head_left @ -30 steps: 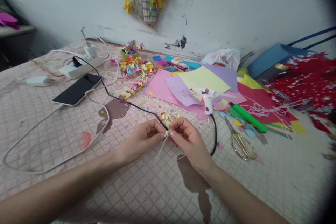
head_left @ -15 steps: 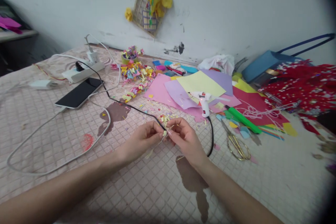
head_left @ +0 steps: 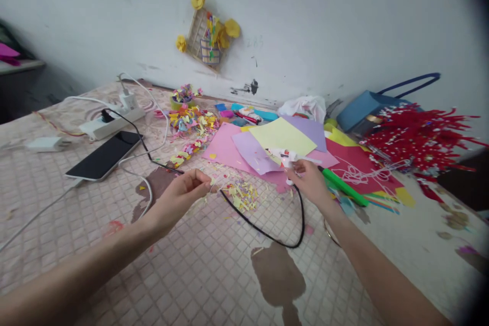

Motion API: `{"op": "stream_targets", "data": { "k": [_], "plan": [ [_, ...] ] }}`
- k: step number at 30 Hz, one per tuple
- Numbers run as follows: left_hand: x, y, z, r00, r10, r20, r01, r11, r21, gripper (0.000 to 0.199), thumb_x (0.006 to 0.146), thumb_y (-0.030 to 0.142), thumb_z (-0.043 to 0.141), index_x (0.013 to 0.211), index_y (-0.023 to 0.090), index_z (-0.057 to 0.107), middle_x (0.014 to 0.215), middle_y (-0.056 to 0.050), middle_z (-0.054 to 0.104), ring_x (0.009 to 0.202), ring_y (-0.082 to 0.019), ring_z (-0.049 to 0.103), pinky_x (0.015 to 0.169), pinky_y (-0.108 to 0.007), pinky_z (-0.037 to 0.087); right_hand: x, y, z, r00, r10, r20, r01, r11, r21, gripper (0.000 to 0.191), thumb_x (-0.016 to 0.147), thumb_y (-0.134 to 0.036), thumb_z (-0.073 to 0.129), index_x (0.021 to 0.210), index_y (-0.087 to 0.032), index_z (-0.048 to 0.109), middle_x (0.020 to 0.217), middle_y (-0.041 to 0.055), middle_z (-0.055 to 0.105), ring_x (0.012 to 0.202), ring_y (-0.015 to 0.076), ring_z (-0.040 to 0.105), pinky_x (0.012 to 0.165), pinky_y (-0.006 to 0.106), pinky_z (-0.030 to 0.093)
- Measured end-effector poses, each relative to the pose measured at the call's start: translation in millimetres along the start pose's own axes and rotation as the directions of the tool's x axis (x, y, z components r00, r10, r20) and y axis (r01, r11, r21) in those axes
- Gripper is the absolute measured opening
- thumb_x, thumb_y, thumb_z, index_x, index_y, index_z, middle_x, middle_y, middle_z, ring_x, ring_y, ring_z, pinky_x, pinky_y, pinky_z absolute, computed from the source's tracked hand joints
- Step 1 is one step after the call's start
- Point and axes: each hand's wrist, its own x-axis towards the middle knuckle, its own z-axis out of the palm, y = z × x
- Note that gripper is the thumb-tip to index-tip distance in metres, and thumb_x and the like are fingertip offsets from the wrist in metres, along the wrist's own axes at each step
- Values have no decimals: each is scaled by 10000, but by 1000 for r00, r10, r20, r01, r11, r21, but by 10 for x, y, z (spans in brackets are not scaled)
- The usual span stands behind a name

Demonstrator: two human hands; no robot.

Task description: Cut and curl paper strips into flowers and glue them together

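My left hand (head_left: 185, 189) is pinched closed, thumb against forefinger, over the table. A thin white string with a small pale yellow scrap shows at its fingertips, most of it hidden. On the right, my right hand (head_left: 308, 179) has its fingers closed round the handle of a small white hot glue gun (head_left: 286, 155), whose nozzle points left over the coloured paper. The gun's black cord (head_left: 263, 233) loops toward me across the table and passes behind my left hand. Between the two hands lies a pile of yellow and purple paper snippets (head_left: 243, 195).
A phone (head_left: 105, 156) and a white power strip (head_left: 110, 123) with cables occupy the left. Coloured paper sheets (head_left: 286, 135), a green cutter (head_left: 346, 187) and tangled white string (head_left: 353, 170) lie right of centre. Red beaded decorations (head_left: 416, 140) stand near a blue bag (head_left: 369, 107).
My hands, together over the table half a second ago, have parted. The right has reached forward and right to grasp the glue gun; the left has moved left. The view has shifted slightly.
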Motion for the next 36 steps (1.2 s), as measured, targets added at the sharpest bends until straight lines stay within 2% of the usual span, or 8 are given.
{"op": "stream_targets", "data": {
  "k": [5,10,12,15,18,20,26,36],
  "plan": [
    [28,-58,-4,999,-36,-15,35,998,-61,194,773,330,612,777,165,508,722,10,595,672,-110,535,620,-234,380,181,-27,151,996,-36,82,36,999,3,237,760,-396,559,726,-167,612,703,98,653,687,252,598,622,331,415],
    [73,-106,-52,998,-57,-15,55,992,-114,191,775,314,615,771,155,509,726,9,579,686,-103,518,634,-230,370,82,-131,46,997,-4,-78,12,995,97,303,813,-442,498,876,-168,613,829,92,651,742,244,594,651,342,436],
    [93,-113,-65,999,-49,-9,48,994,-102,189,783,315,605,766,152,513,719,11,565,676,-100,501,630,-229,366,-1,-239,-75,999,-21,-42,26,992,123,286,804,-444,530,860,-178,618,769,66,646,685,231,587,615,329,443],
    [113,-123,-78,998,-62,-9,62,996,-60,196,789,328,593,767,152,510,711,14,541,652,-97,478,617,-232,363,-146,-457,-236,982,-139,125,114,975,190,219,827,-407,523,830,-208,615,692,28,620,620,206,569,567,302,445],
    [119,-129,-87,997,-71,-7,71,997,-41,209,795,347,584,772,155,503,720,10,537,651,-99,476,612,-234,368,-271,-669,-281,897,-332,291,257,929,266,125,832,-350,538,850,-235,586,665,6,583,588,183,548,535,279,444],
    [119,-127,-92,998,-70,-3,70,996,-52,212,796,353,581,770,158,501,721,9,538,655,-101,481,613,-234,371,-328,-771,-248,854,-382,352,284,911,300,104,855,-321,515,903,-242,563,706,14,584,631,186,559,563,280,458],
    [115,-140,-106,998,-69,7,69,991,-117,191,789,330,594,774,161,505,763,-4,563,712,-111,506,663,-243,381,-389,-830,-85,795,-419,439,268,891,365,132,911,-303,428,852,-238,526,770,34,577,694,187,570,597,280,463],
    [112,-133,-100,996,-87,30,91,978,-185,177,786,309,609,783,157,516,742,12,548,688,-104,489,645,-239,360,-389,-862,-21,781,-431,452,256,881,398,86,899,-285,448,910,-240,521,829,42,604,785,217,590,663,309,470]
  ]
}}
